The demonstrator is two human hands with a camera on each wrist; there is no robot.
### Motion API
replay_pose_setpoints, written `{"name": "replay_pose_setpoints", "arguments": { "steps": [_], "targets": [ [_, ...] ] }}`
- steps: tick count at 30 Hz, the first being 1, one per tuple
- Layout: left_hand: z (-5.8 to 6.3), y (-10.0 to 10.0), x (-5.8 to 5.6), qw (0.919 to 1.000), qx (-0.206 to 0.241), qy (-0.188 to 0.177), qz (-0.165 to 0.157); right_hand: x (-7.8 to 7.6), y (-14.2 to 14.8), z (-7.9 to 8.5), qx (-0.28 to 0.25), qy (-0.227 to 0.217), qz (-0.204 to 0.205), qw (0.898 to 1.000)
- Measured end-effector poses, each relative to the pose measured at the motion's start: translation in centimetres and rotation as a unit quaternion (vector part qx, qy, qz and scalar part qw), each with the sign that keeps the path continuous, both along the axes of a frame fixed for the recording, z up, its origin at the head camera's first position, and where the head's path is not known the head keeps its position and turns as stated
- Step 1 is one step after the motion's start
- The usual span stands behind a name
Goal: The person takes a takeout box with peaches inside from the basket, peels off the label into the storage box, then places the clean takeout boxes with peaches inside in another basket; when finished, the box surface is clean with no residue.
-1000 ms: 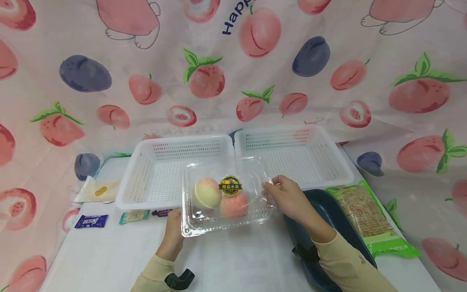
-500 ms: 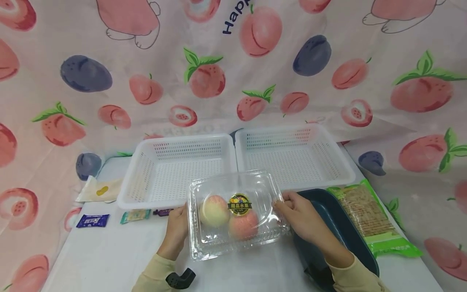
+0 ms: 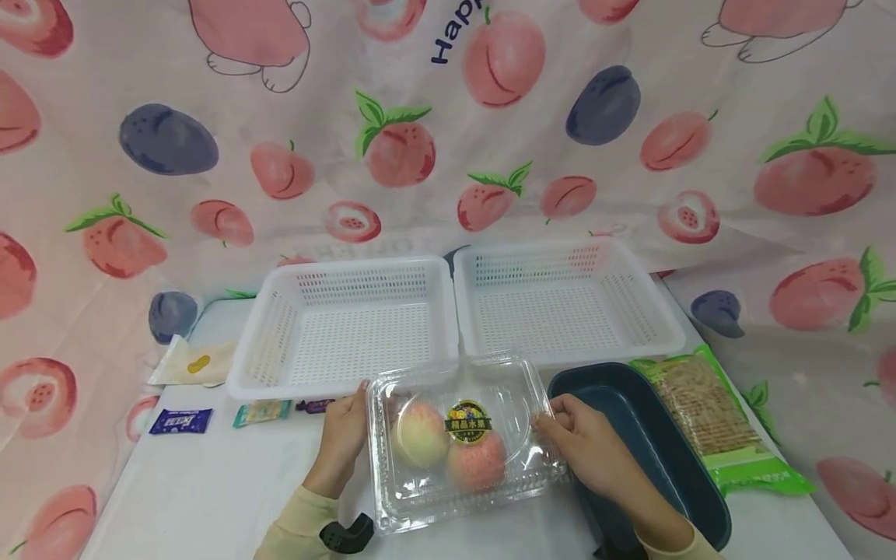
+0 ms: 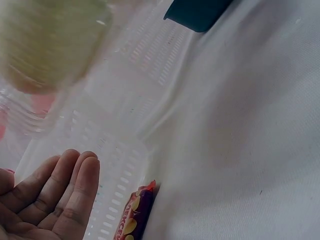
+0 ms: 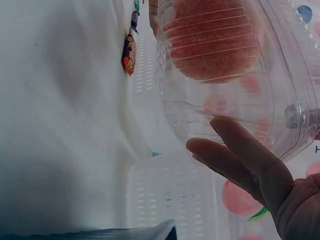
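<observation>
A fruit-printed backdrop [image 3: 322, 47] is standing behind a white-covered table [image 3: 203, 498]. The left white basket [image 3: 336, 388] and right white basket [image 3: 602, 355] are sitting side by side at the back; a dark blue tray [image 3: 633, 400] is resting in front of the right one, beside a green-trimmed bag [image 3: 700, 404]. A clear container [image 3: 521, 435] is hanging above the table, tilted, in front of the baskets. The right hand [image 3: 588, 447] is pinching its right side, thumb on top and fingers beneath; the left hand [image 3: 343, 439] is supporting the left side with fingers nearly straight (its contact is not showing clearly). The shell is looking thin, light and slick, likely flexing and denting under a hard squeeze, so the rim and lower corners are offering the soundest hold. Inside, a pale fruit [image 3: 422, 435] and a red fruit [image 3: 477, 463] are probably giving most of the weight, possibly rolling and bruising if tipped. A cream packet [image 3: 199, 365], a purple packet [image 3: 180, 421] and a teal packet [image 3: 262, 413] are lying at left, while a label [image 3: 468, 421] is marking the lid.
</observation>
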State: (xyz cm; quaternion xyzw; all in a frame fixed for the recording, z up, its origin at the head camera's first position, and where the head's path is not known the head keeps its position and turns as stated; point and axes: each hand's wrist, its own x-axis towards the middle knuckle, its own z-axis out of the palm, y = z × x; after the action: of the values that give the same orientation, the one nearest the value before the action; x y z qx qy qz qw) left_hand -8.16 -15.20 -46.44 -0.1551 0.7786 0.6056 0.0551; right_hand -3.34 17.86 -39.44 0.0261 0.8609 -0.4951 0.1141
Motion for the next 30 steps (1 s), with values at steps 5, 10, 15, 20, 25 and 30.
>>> {"name": "replay_pose_setpoints", "arguments": {
  "steps": [5,10,15,20,25,30],
  "targets": [
    [-0.1,0.1,0.0,0.9998,0.016,0.007,-0.002,0.4,0.1,-0.8,-0.001,-0.008,-0.008,1.000],
    [-0.1,0.1,-0.1,0.9997,0.025,0.005,0.002,0.3,0.0,-1.2,0.010,-0.010,-0.012,1.000],
    [-0.1,0.2,-0.2,0.9991,0.042,0.000,0.004,0.4,0.1,-1.7,0.031,-0.013,-0.008,0.999],
    [-0.2,0.2,-0.2,0.9988,0.048,0.001,-0.003,0.8,0.3,-2.0,0.040,-0.023,-0.017,0.999],
    [-0.4,0.3,-0.4,0.9971,0.074,0.009,-0.014,1.6,0.7,-1.6,0.058,-0.033,-0.018,0.998],
    [-0.4,0.2,-0.5,0.9944,0.101,0.026,-0.019,1.7,0.8,-1.9,0.062,-0.055,-0.012,0.996]
  ]
}}
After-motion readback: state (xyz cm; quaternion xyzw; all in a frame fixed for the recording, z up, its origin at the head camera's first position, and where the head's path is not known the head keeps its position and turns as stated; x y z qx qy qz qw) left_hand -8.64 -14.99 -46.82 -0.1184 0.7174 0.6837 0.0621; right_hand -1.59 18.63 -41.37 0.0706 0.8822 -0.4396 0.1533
